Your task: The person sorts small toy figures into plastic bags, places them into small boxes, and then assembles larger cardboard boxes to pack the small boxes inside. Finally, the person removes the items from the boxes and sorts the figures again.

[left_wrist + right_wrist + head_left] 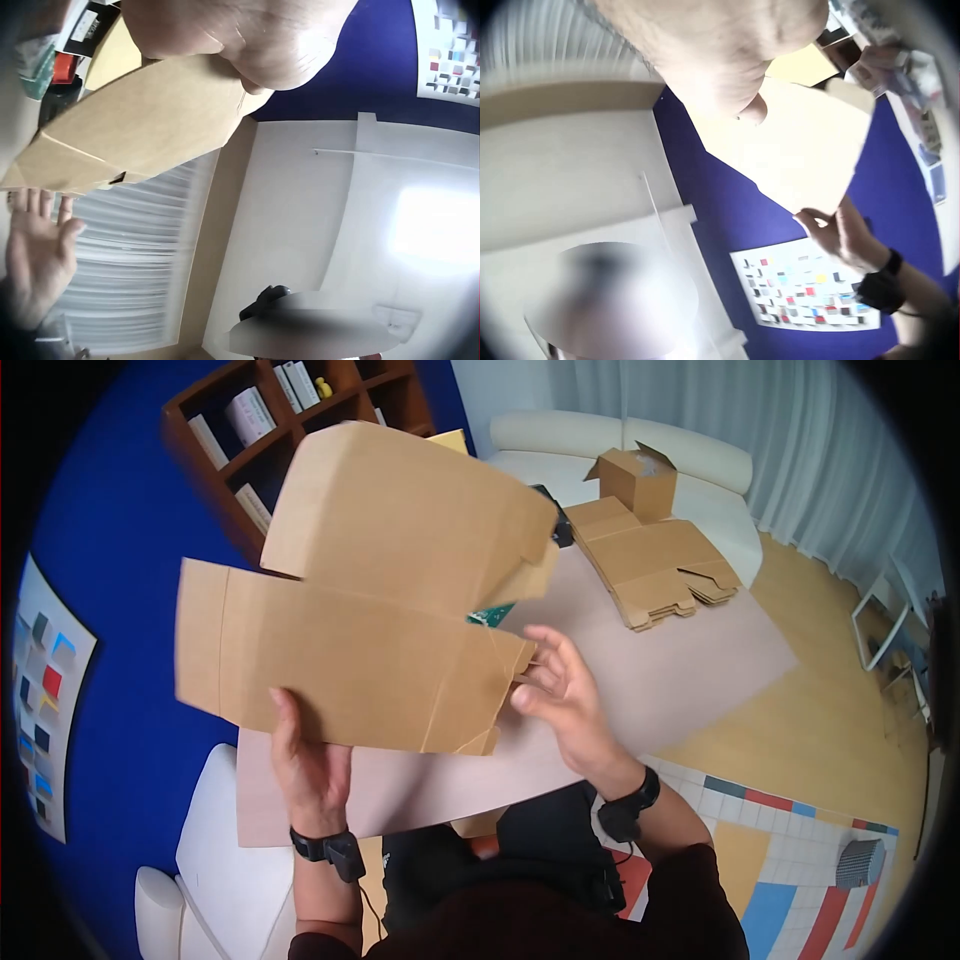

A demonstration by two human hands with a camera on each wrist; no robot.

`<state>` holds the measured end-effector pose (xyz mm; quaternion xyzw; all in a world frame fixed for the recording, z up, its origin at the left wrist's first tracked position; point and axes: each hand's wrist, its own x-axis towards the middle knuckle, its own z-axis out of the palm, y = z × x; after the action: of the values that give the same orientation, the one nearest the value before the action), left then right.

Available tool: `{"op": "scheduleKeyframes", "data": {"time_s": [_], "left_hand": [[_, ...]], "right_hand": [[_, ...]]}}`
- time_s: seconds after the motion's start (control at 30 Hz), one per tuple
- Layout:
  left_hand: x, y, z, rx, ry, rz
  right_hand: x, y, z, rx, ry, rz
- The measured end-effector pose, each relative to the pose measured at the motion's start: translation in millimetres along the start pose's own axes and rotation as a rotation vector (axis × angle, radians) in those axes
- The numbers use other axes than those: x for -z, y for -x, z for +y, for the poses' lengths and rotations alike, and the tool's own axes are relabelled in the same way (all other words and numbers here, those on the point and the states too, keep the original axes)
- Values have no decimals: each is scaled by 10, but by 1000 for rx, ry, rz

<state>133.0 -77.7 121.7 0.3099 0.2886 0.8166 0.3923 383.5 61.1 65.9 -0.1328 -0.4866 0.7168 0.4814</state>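
Note:
A partly unfolded cardboard box (350, 650) is held up over the table, its flaps spread. My left hand (310, 760) grips its near edge, thumb on the upper face and fingers underneath. At the right edge, by the small slotted flaps, is my right hand (570, 700) with fingers extended and spread. The left wrist view shows the right hand's (41, 255) straight fingertips right at the edge of the cardboard (150, 127). From the right wrist view, the left hand (844, 232) pinches the cardboard's (810, 142) far corner.
Several flattened cardboard boxes (650, 560) lie stacked at the back right of the table (640, 690). Behind them stands a small open carton (640, 490), near a white sofa (560, 435). The raised cardboard partly hides a green item (490, 616) and a wooden bookshelf (290, 435).

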Motion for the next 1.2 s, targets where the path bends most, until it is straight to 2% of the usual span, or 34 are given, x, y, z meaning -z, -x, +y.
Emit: {"op": "scheduleKeyframes", "data": {"time_s": [0.07, 0.17, 0.23, 0.3, 0.33, 0.4, 0.47, 0.5, 0.57, 0.63, 0.7, 0.77, 0.83, 0.9, 0.93, 0.97, 1.03, 1.1, 1.2], "left_hand": [[-10, -33, -223, 80, 35, -64], [-203, -71, -545, 243, 102, -101], [-347, -168, -716, 293, 104, -144], [-588, -341, -881, 352, 111, -202], [-766, -486, -958, 368, 124, -219], [-1142, -917, -1089, 440, 143, -292], [-1620, -1302, -1197, 351, 65, -354], [-1709, -1409, -1251, 347, 73, -353], [-1792, -1559, -1373, 440, -55, -222], [-1637, -1395, -1429, 436, -108, -278], [-1471, -1061, -1364, 557, -313, -358], [-1168, -820, -1248, 600, -323, -367], [-857, -655, -1055, 633, -325, -364], [-573, -509, -775, 504, -522, -295], [-398, -462, -663, 504, -521, -270], [-217, -402, -537, 421, -587, -241], [122, -258, -307, 259, -716, -114], [337, -159, -43, 118, -874, 3], [919, -77, 178, 19, -1076, 169]], "right_hand": [[203, 8, -48, -49, -124, 55], [496, 2, -111, -36, -61, -10], [623, 56, -201, 16, -51, 62], [846, 125, -300, 115, 139, 253], [916, 105, -387, 114, 144, 260], [1055, -69, -634, 289, 165, 462], [1318, -377, -828, 404, 148, 547], [1461, -523, -917, 405, 156, 543], [1802, -808, -1034, 430, 143, 703], [2214, -1069, -1018, 388, 202, 753], [2610, -1221, -874, 332, 257, 811], [2890, -1318, -749, 54, 374, 917], [2891, -1282, -710, -15, 413, 903], [2940, -1320, -634, -95, 456, 877], [3059, -1328, -571, -42, 496, 904], [3161, -1352, -523, 12, 535, 923], [3082, -1287, -577, 28, 464, 882], [3308, -1379, -421, 217, 254, 867], [3610, -1436, -556, -23, 369, 871]]}}
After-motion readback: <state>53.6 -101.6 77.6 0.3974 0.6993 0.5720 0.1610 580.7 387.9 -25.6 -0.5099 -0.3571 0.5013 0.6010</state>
